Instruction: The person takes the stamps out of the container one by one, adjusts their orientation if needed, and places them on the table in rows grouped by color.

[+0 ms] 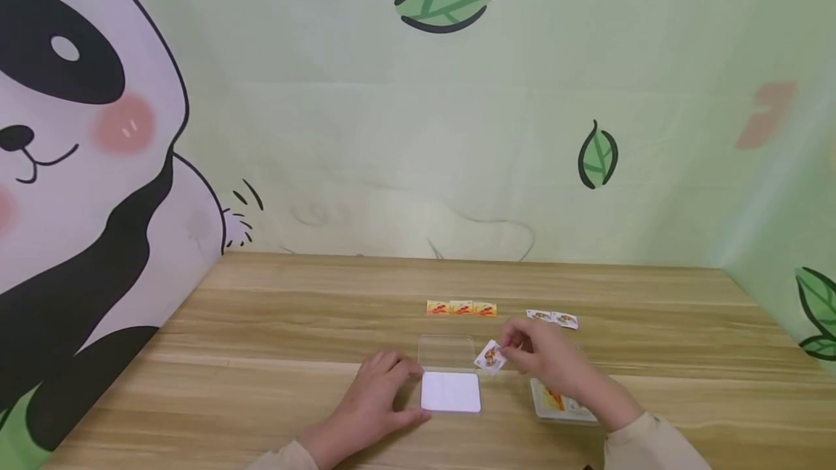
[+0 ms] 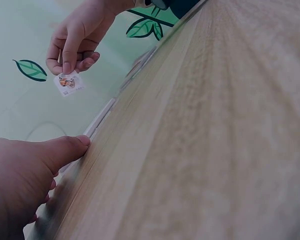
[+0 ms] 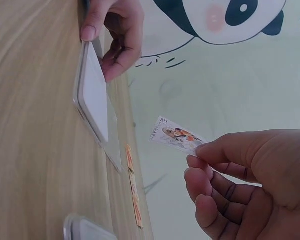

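Note:
My right hand (image 1: 545, 354) pinches a small white postage stamp (image 3: 176, 136) with an orange-brown picture between thumb and forefinger. The stamp is raised and tilted, right of a small flat case (image 1: 451, 392) with a white surface and a clear lid (image 1: 447, 351) folded back behind it. At the case's left edge, my left hand (image 1: 375, 397) holds it with the thumb at the near corner and the fingers at the far one. In the right wrist view, the thumb (image 3: 90, 33) touches the case's corner.
Three yellow-and-red stamps (image 1: 461, 307) lie in a row behind the case. Two white stamps (image 1: 551, 318) lie to their right. Partly under my right forearm is a clear box (image 1: 541, 412) holding yellow and white stamps. A printed panda backdrop (image 1: 366, 129) stands behind the wooden table (image 1: 294, 325).

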Available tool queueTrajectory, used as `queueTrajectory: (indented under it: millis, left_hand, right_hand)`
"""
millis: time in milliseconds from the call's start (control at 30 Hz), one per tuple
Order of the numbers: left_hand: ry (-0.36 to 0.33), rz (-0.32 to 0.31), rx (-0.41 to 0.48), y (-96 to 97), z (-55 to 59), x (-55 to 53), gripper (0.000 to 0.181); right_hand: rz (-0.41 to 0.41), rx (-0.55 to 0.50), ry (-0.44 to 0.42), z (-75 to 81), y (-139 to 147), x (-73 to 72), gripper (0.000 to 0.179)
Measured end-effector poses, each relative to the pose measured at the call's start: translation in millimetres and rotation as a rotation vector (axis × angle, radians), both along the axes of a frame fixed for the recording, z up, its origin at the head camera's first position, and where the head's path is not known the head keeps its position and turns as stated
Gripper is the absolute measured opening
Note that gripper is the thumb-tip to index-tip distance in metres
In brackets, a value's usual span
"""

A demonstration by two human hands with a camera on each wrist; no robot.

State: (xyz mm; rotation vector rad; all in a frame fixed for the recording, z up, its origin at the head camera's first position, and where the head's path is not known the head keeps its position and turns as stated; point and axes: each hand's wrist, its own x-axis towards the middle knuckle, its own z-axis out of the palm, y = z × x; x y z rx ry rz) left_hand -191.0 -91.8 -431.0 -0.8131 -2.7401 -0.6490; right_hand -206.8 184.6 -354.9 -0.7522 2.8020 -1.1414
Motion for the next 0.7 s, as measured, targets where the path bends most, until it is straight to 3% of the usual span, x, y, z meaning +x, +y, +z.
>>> queueTrajectory:
  millis: [700]
  left_hand:
    - [-0.003, -0.002, -0.011, 0.0, 0.5, -0.2, 0.048]
  right_hand:
    - [-0.124, -0.075, -0.053, 6.3, 22.9, -11.3, 0.005]
